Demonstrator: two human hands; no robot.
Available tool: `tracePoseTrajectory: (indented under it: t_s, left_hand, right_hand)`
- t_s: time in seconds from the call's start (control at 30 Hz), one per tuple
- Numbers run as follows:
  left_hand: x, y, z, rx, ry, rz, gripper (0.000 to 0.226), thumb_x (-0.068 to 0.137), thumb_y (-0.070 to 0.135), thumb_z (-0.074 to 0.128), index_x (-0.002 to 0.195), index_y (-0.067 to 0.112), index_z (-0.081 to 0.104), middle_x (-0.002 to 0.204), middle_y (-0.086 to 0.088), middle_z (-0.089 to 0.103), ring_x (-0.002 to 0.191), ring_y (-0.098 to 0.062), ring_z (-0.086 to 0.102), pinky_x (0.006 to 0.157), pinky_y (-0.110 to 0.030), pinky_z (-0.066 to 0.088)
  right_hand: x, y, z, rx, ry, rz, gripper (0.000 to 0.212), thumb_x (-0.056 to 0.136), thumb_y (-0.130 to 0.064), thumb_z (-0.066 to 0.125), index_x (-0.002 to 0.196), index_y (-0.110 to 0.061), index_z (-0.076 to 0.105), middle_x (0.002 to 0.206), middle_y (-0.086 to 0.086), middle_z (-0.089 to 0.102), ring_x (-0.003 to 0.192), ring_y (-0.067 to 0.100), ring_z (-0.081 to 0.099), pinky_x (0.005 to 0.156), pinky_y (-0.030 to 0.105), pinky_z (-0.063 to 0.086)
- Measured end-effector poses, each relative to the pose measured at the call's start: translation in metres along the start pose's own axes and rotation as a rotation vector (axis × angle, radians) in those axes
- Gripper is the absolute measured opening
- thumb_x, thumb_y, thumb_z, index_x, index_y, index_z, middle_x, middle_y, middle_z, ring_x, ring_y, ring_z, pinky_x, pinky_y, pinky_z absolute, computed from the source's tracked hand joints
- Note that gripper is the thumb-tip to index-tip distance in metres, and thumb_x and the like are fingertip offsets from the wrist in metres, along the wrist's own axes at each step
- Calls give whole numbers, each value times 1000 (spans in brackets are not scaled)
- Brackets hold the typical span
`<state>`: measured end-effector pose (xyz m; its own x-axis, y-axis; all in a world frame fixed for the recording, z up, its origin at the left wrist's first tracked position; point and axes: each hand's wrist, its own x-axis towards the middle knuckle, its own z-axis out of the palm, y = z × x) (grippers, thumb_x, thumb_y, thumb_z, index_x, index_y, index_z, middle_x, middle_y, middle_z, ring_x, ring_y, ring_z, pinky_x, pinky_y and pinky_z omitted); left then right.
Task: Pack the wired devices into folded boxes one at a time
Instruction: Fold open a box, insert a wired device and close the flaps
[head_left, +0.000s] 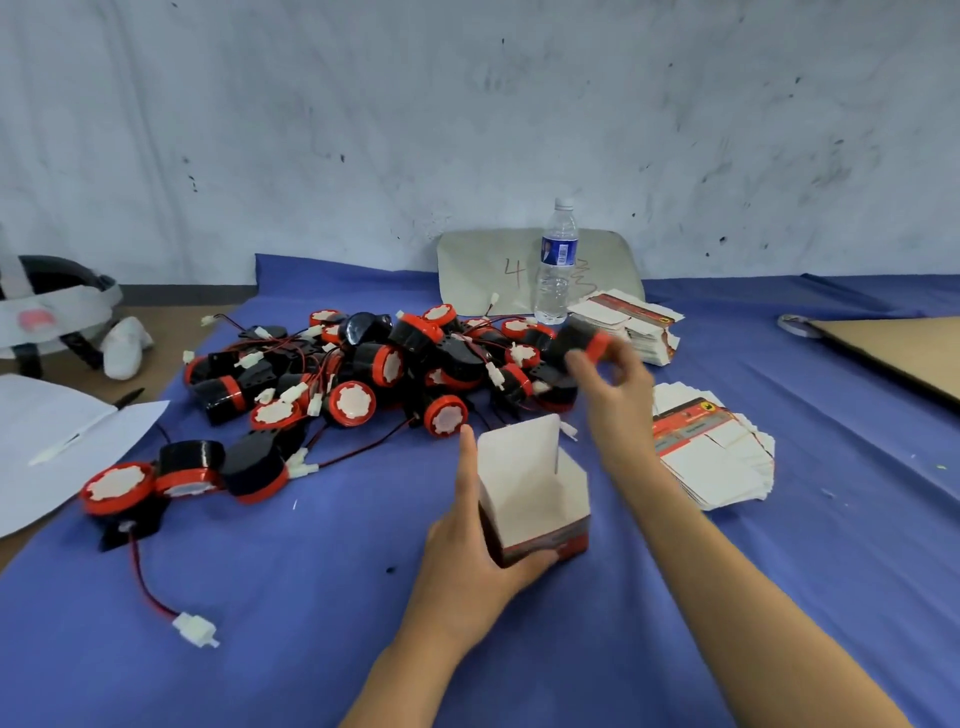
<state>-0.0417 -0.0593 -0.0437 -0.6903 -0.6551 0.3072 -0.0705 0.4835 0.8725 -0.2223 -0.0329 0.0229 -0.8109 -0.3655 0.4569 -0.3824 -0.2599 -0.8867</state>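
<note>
Okay so, counting time: one folded box (535, 499) stands open-topped on the blue surface (727, 597) just below the middle of the view, flap up at the back, and all I can see inside is bare white card. My left hand (467, 561) grips it from its 8 o'clock side, thumb running up the left wall and fingers curled round the red bottom corner. The right hand (613, 384) is up at about 1 o'clock from the box, fingers curled round one black-and-red wired device (576, 338), pretty blurry but it does look clamped on it. The two hands are well apart. The main pile of devices (395, 358) sits at 11 to 12 o'clock from the box. It's too tangled in red and black wires for an exact count, but it's well over a dozen. Three more devices (182, 478) lie on their own at 9 o'clock, one trailing a wire to a white connector (195, 630). There are two stacks of flat unfolded boxes: one stack (711, 457) at 3 o'clock just past my right forearm, another stack (634, 325) at 1 o'clock behind the right hand. One capped clear water bottle (557, 260) stands upright at 12 o'clock by the wall, and I can't tell how full it is. Some white paper sheets with one pen (62, 431) sit way out at 9 o'clock.
</note>
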Motion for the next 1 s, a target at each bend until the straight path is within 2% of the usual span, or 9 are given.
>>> tracePoseTrajectory:
  t_s: [0.1, 0.2, 0.27, 0.37, 0.43, 0.53, 0.67, 0.8, 1.0]
  left_hand:
    - [0, -5, 1, 20, -7, -28, 125, 60, 58, 81, 136, 67, -18, 120, 21, 61, 112, -10, 60, 93, -38, 51]
    - [1, -10, 0, 6, -29, -31, 124, 65, 48, 84, 138, 66, -15, 121, 27, 57, 112, 1, 56, 91, -19, 47]
    - [1, -13, 1, 10, -46, -49, 121, 65, 50, 82, 142, 61, -10, 125, 29, 54, 113, 5, 53, 85, -5, 41]
    - [3, -15, 2, 36, -59, -69, 115, 57, 65, 76, 148, 52, 7, 125, 27, 55, 116, -2, 55, 83, -7, 42]
    - [4, -14, 3, 31, -51, -63, 120, 53, 74, 73, 145, 59, -2, 120, 30, 56, 107, 0, 58, 83, -14, 47]
    - [4, -16, 4, 63, -54, -37, 120, 63, 57, 79, 128, 73, -21, 107, 37, 53, 87, 12, 57, 69, -4, 44]
    - [5, -24, 5, 49, -16, -29, 125, 68, 38, 86, 125, 77, -18, 98, 37, 58, 86, 21, 56, 66, -1, 42]
    - [5, -24, 7, 106, -13, 14, 124, 73, 37, 82, 130, 71, -22, 92, 21, 62, 81, 13, 57, 65, -4, 44]
    - [2, -22, 7, 131, 4, 55, 112, 78, 36, 78, 134, 72, -12, 125, 16, 56, 101, 4, 58, 75, -1, 42]
  right_hand:
    - [6, -53, -25, 234, 147, -82, 15, 75, -35, 62, 86, -25, 64, 72, -17, 66, 73, 0, 60, 71, 19, 48]
    - [4, -98, -49, 322, 164, -179, 30, 72, -44, 54, 86, -20, 65, 71, -10, 66, 66, 12, 62, 62, 29, 53]
    - [-6, -112, -61, 158, 45, -254, 31, 78, -41, 52, 91, -16, 65, 78, -3, 69, 64, 18, 63, 57, 30, 51]
    - [-39, -100, -60, -201, -294, -334, 27, 77, -40, 61, 100, -26, 61, 90, -5, 70, 69, 11, 62, 63, 21, 48]
    - [-64, -81, -51, -571, -443, -419, 44, 73, -48, 71, 111, -27, 62, 99, -7, 63, 83, 10, 60, 74, 23, 49]
    - [-82, -50, -41, -889, -499, -566, 55, 74, -42, 80, 119, -12, 64, 109, 6, 64, 98, 30, 60, 81, 41, 51]
    - [-89, -29, -33, -872, -621, -294, 49, 85, -42, 67, 125, -20, 50, 119, -3, 55, 112, 17, 45, 89, 29, 41]
    - [-95, -19, -29, -937, -686, -346, 30, 95, -36, 56, 101, -7, 57, 102, 4, 61, 103, 19, 46, 85, 26, 39]
    - [-104, -17, -38, -808, -615, -566, 18, 94, -18, 59, 90, -8, 73, 104, 1, 70, 98, 21, 59, 86, 23, 46]
